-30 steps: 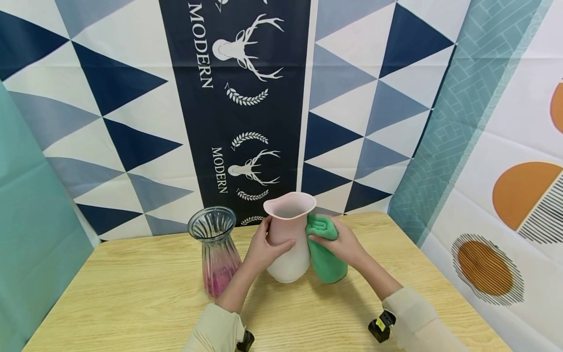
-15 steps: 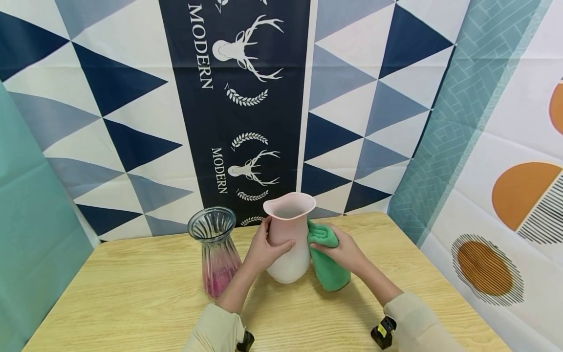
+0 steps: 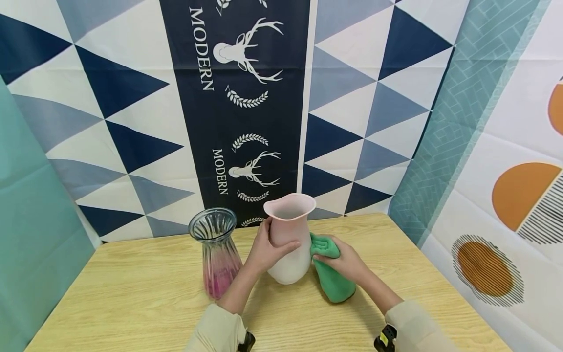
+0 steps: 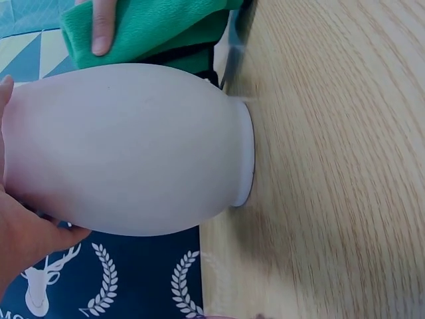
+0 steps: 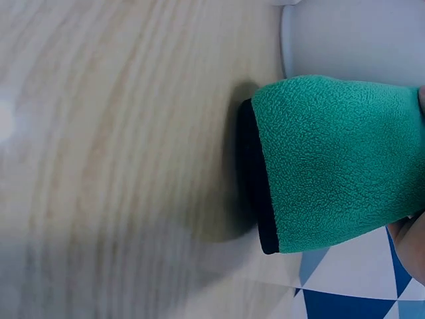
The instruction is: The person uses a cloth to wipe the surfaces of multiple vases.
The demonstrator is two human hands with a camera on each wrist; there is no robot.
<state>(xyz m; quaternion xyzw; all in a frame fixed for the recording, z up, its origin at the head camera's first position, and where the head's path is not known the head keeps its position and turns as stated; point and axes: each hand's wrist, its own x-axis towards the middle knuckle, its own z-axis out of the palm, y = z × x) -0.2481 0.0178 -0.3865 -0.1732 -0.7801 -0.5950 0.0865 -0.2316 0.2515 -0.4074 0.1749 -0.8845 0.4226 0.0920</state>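
Observation:
A pink-and-white vase [image 3: 288,259] with a wavy rim stands upright on the wooden table. My left hand [image 3: 267,249] grips it round the upper body, thumb across the front; in the left wrist view the vase [image 4: 139,146] shows its base on the tabletop. On its right side, my right hand [image 3: 343,259] holds a folded green towel [image 3: 334,283] against the vase. Dark edging trims the lower end of the towel [image 5: 339,159] in the right wrist view. Part of the right hand's fingers is hidden behind the towel.
A ribbed glass vase [image 3: 218,254], bluish at the rim and pink at the bottom, stands just left of my left forearm. Patterned wall hangings rise behind the table [image 3: 132,303] and along its right side.
My right hand has slid down the vase's right side with the towel, whose lower end swings outward to the right. The left hand and both vases stay nearly in place.

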